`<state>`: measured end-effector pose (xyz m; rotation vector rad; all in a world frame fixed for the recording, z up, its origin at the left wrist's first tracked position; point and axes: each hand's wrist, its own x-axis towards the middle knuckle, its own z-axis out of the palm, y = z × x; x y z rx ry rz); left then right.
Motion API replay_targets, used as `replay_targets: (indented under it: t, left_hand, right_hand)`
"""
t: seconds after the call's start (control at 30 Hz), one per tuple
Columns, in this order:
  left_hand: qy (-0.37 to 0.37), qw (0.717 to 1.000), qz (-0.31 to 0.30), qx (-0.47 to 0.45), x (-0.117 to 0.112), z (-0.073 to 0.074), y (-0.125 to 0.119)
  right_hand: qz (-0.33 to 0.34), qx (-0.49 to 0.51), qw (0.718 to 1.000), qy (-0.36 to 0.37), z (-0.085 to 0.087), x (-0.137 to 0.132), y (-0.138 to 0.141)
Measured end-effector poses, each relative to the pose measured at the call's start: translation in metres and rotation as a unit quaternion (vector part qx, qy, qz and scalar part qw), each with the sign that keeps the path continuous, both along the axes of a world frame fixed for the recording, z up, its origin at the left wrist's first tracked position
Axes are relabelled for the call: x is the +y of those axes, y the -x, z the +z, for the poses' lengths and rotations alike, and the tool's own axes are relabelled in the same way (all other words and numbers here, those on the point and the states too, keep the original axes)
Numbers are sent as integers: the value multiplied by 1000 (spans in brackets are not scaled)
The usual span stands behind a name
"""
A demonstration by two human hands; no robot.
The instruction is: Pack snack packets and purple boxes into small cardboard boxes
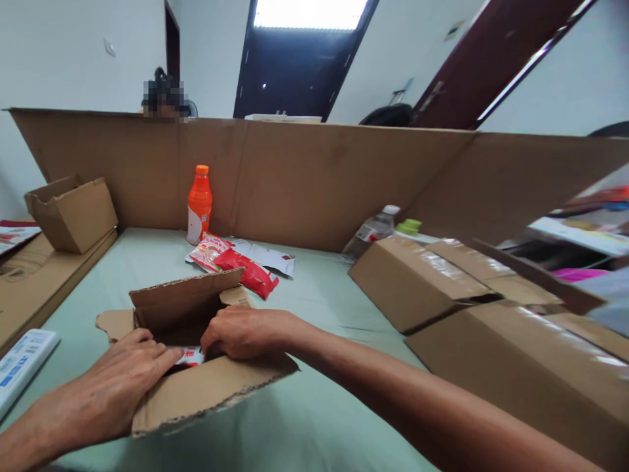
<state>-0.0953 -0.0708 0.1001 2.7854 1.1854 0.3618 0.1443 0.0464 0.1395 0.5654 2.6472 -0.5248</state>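
Observation:
A small cardboard box (216, 393) stands on the table in front of me, its torn flaps folded outward. My left hand (122, 370) lies over its left side, fingers bent over into the opening and gripping the box. My right hand (238, 333) reaches in from the right with curled fingers; the tips are partly hidden. Between the hands, a red-and-white packet (191, 356) shows inside the box, its right end at my right fingers. Behind the box lie a red packet (248, 272), a pink-and-white packet (210, 251) and a white packet (268, 257).
An orange drink bottle (200, 206) stands near the cardboard partition (304, 177). Closed cardboard boxes (422, 282) and a clear bottle (373, 233) are on the right. At left are an open carton (81, 216) and a long white box (27, 364). A person sits beyond the partition.

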Motion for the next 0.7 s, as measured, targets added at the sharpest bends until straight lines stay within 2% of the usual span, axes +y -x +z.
replay_targets:
  t: [0.1, 0.2, 0.27, 0.33, 0.43, 0.5, 0.57, 0.63, 0.7]
  left_hand:
    - [28, 999, -20, -6, 4, -6, -1]
    - [50, 998, -27, -11, 6, -4, -1]
    - [48, 998, -32, -20, 6, 2, -2]
    - [11, 998, -46, -38, 5, 10, -4]
    - [-49, 996, -51, -49, 4, 18, -7]
    - [-43, 997, -48, -37, 4, 16, -8]
    - [-20, 998, -45, -32, 4, 8, -7]
    - [0, 999, -40, -27, 7, -2, -7]
    - [-12, 999, -37, -32, 13, -12, -11]
  right_hand:
    - [-11, -39, 999, -29, 7, -2, 2]
    - [-72, -32, 994, -78, 24, -8, -8]
    - [-96, -8, 993, -73, 34, -10, -21]
    - [-90, 3, 995, -41, 38, -10, -35]
    - [-79, 1, 997, -20, 30, -6, -48]
    - [-74, 15, 997, -20, 20, -4, -50]
    - [-59, 46, 997, -10, 12, -2, -50]
    - [-47, 114, 992, 3, 9, -1, -54]
    - [-76, 247, 966, -1, 11, 6, -65]
